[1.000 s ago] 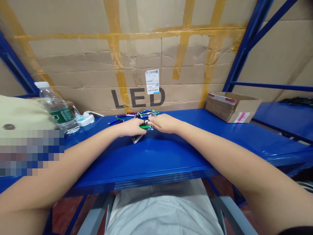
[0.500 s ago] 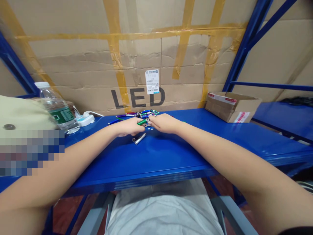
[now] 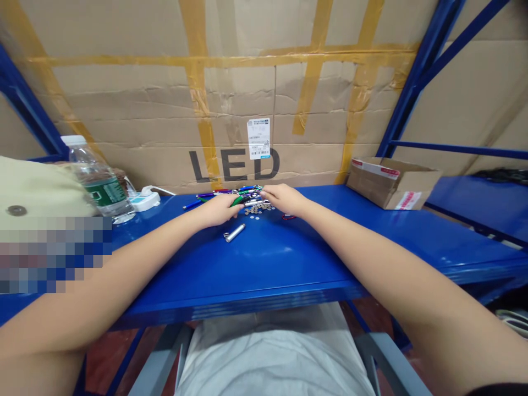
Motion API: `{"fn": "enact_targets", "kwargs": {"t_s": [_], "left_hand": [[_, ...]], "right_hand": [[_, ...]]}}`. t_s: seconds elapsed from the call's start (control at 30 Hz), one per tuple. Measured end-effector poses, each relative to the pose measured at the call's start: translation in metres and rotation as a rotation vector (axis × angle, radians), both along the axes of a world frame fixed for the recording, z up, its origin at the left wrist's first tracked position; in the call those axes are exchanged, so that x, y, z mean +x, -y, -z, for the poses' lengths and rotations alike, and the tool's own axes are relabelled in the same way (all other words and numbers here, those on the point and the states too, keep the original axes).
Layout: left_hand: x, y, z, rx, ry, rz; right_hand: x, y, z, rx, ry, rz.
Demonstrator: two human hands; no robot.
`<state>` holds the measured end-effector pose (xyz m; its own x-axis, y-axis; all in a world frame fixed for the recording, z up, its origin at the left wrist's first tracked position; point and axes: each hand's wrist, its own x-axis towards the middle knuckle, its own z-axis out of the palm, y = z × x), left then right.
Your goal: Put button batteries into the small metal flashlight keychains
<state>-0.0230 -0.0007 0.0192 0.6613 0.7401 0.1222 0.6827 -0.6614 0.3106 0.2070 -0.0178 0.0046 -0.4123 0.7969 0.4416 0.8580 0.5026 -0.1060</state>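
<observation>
My left hand (image 3: 220, 210) is closed around a small green flashlight tube (image 3: 238, 201), whose end shows beyond my fingers. Just right of it, my right hand (image 3: 282, 197) has its fingertips pinched together at the pile; whatever they grip is too small to make out. Colourful slim metal tubes (image 3: 214, 193), like keychain flashlights, lie heaped behind both hands. Between the hands is a cluster of small round button cells (image 3: 256, 209), with two pale discs (image 3: 254, 218) in front. A silver flashlight tube (image 3: 236, 232) with a small clip at one end rests nearer to me.
A red loop-like item (image 3: 289, 216) lies under my right wrist. On the left stand a water bottle (image 3: 105, 187) and a white power strip (image 3: 146, 199), beside another person's sleeve (image 3: 45, 187). An open cardboard box (image 3: 379, 184) sits at the back right, and a large carton (image 3: 157, 126) walls the rear.
My right hand has moved away from the green tube, slightly up and right to the pile. My left hand keeps the tube and has turned a little, uncovering the button cells.
</observation>
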Motion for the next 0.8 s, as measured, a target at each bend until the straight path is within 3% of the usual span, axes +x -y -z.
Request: {"fn": "enact_targets", "kwargs": {"t_s": [0.13,0.2,0.4,0.6,0.7,0.8], "left_hand": [[0.01,-0.033,0.003,0.275,-0.071,-0.126],[0.018,-0.053,0.003,0.372,-0.171,-0.109],[0.045,-0.087,0.006,0.479,-0.402,-0.114],[0.042,-0.082,0.007,0.483,-0.423,-0.137],[0.025,-0.065,0.005,0.487,-0.385,-0.131],[0.007,-0.038,0.006,0.49,-0.295,-0.033]], "right_hand": [[-0.005,-0.017,0.0,0.061,0.06,0.211],[-0.005,-0.027,-0.003,0.057,0.097,0.282],[-0.005,-0.057,-0.013,-0.116,0.19,0.432],[0.0,-0.067,-0.021,-0.175,0.141,0.471],[0.022,-0.05,-0.027,-0.21,0.133,0.425],[0.049,-0.026,-0.028,-0.301,0.2,0.319]]}}
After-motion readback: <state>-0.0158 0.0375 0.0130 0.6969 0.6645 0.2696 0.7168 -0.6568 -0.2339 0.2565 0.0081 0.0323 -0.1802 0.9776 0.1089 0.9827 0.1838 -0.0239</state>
